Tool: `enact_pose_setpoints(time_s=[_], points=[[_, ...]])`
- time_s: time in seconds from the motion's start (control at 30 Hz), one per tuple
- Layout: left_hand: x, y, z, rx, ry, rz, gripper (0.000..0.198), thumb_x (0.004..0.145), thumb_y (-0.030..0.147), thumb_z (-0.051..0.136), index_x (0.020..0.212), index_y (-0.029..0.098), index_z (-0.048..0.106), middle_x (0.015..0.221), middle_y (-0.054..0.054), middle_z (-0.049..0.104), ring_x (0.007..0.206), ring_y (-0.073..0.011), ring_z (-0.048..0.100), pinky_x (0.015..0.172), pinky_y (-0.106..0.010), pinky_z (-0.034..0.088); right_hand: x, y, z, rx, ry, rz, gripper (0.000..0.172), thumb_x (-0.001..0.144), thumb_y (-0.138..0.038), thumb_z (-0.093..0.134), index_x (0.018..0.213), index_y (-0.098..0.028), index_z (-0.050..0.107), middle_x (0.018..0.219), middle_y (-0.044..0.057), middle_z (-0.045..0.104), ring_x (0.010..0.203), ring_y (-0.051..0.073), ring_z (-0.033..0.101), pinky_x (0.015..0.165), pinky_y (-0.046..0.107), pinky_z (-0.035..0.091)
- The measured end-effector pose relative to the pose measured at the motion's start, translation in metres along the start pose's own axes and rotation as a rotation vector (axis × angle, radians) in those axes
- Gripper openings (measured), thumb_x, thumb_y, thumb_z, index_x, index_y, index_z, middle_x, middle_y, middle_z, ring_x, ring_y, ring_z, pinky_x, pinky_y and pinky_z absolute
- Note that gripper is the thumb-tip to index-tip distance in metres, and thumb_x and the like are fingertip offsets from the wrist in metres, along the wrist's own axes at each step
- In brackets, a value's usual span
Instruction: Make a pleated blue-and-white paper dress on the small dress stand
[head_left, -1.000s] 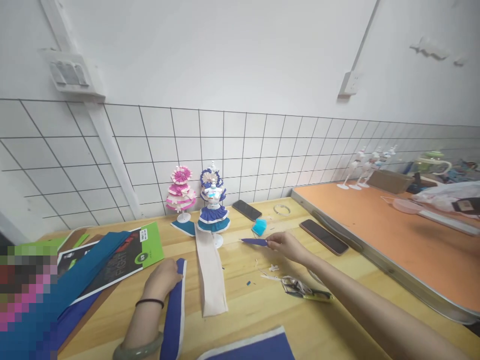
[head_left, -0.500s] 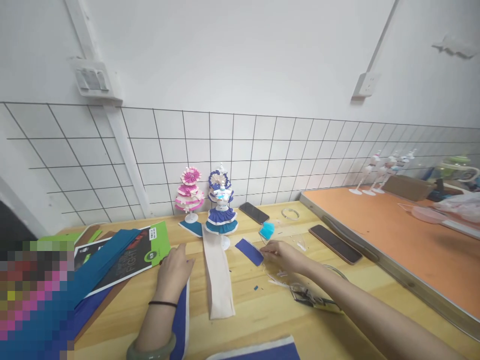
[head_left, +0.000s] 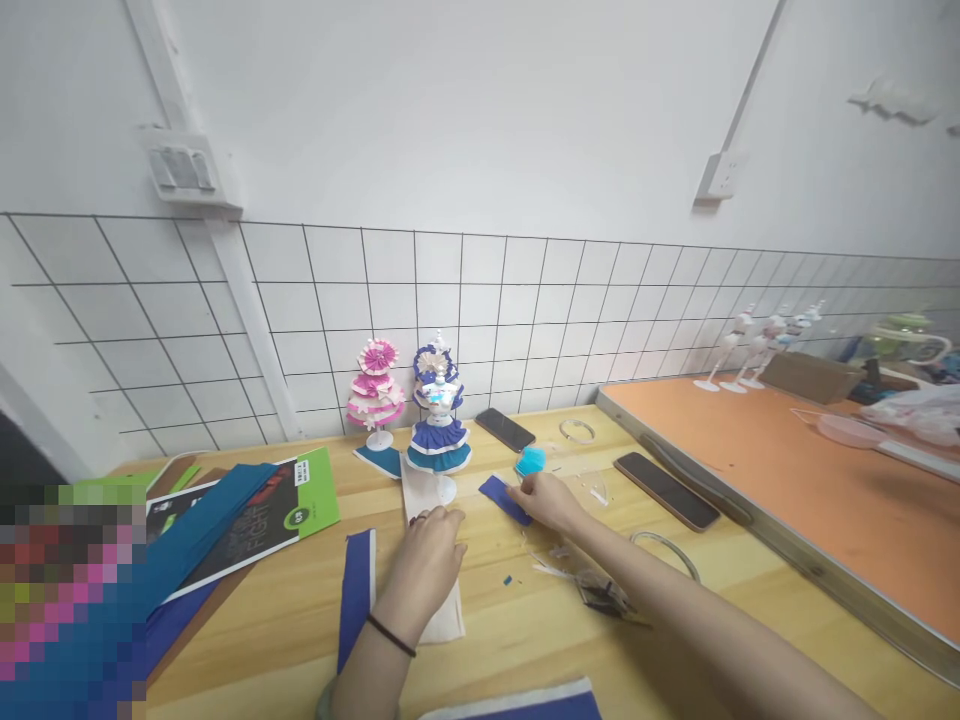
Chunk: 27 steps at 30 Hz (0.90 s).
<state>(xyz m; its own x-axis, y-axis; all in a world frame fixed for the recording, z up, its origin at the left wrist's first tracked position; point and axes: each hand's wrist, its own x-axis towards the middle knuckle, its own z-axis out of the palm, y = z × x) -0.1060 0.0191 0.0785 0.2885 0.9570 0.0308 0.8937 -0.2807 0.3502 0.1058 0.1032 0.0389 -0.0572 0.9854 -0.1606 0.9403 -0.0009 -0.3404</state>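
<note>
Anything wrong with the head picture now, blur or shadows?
Head view: pixel blocks hide the lower left corner; the plastic bag at far right looks soft; a shadow lies on the table near the right forearm; the right hand looks reasonably clear.

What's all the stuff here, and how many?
Wall: 1, white, back
Wall plates: 2, white, above
Table: 1, wooden, below
Board: 1, orange, right
Dressed stands: 3, pink or blue, back
Bare stands: 3, white, right
Phones: 2, black, table
Rings: 2, pale, right
Loose pieces: 5, blue, teal or cyan, table
Strip: 1, cream, middle
Stack: 1, mixed, left
Clutter: uncounted, mixed, right, too blurred
Left hand: 1, bare, over strip
Right hand: 1, bare, touching blue piece
</note>
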Motion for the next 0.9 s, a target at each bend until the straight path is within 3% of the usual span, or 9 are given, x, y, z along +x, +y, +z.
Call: enact_pose_setpoints(time_s=[0.3, 0.47, 0.57, 0.67, 0.8, 0.9], points=[[-0.001, -0.003, 0.001, 0.013, -0.046, -0.005, 0.031, 0.078, 0.012, 0.048, 0.105, 0.014, 0.062, 0.105, -0.013, 0.064, 0.104, -0.0262, 0.057, 0.089, -0.033, 0.040, 0.007, -0.009, -0.002, -0.120, 0.066, 0.049, 0.027, 0.090, -0.029, 0.054, 0.115, -0.016, 0.054, 0.115, 0.008, 0.057, 0.096, 0.020, 0.060, 0.080, 0.040, 0.051], [-0.001, -0.007, -0.002, 0.005, -0.056, -0.011, 0.031, 0.079, 0.013, 0.049, 0.107, 0.016, 0.061, 0.108, -0.013, 0.064, 0.108, -0.0266, 0.055, 0.091, -0.034, 0.038, -0.002, -0.004, -0.024, -0.047, 0.114, -0.032, 0.026, 0.091, -0.031, 0.052, 0.113, -0.017, 0.055, 0.112, 0.007, 0.059, 0.093, 0.019, 0.060, 0.079, 0.040, 0.051], [-0.001, -0.008, -0.004, -0.003, -0.047, -0.011, 0.030, 0.080, 0.014, 0.049, 0.108, 0.016, 0.061, 0.113, -0.013, 0.062, 0.111, -0.0260, 0.053, 0.093, -0.033, 0.037, -0.025, 0.013, -0.041, 0.032, 0.116, -0.115, 0.027, 0.092, -0.036, 0.046, 0.102, -0.015, 0.059, 0.097, 0.006, 0.064, 0.084, 0.018, 0.061, 0.074, 0.034, 0.049], [-0.001, -0.006, -0.006, -0.007, -0.046, -0.012, 0.030, 0.080, 0.013, 0.049, 0.107, 0.016, 0.060, 0.113, -0.013, 0.062, 0.111, -0.0264, 0.053, 0.093, -0.034, 0.037, -0.062, 0.039, -0.049, 0.097, 0.022, -0.176, 0.027, 0.084, -0.041, 0.053, 0.082, -0.018, 0.065, 0.079, 0.004, 0.068, 0.071, 0.018, 0.061, 0.059, 0.025, 0.044], [-0.003, 0.004, -0.006, -0.011, -0.067, 0.006, 0.028, 0.080, 0.013, 0.049, 0.104, 0.015, 0.061, 0.107, -0.014, 0.064, 0.105, -0.0276, 0.057, 0.089, -0.036, 0.039, -0.104, 0.071, -0.035, 0.146, -0.042, -0.145, 0.020, 0.067, -0.036, 0.066, 0.079, -0.020, 0.068, 0.073, 0.004, 0.069, 0.061, 0.019, 0.060, 0.051, 0.023, 0.038], [-0.005, 0.015, -0.004, -0.035, -0.097, 0.047, 0.028, 0.079, 0.013, 0.051, 0.105, 0.015, 0.062, 0.107, -0.014, 0.065, 0.106, -0.0284, 0.057, 0.089, -0.036, 0.040, -0.118, 0.082, -0.021, 0.189, -0.012, -0.120, 0.014, 0.068, -0.022, 0.058, 0.077, -0.020, 0.069, 0.072, 0.004, 0.068, 0.065, 0.019, 0.060, 0.055, 0.024, 0.038]])
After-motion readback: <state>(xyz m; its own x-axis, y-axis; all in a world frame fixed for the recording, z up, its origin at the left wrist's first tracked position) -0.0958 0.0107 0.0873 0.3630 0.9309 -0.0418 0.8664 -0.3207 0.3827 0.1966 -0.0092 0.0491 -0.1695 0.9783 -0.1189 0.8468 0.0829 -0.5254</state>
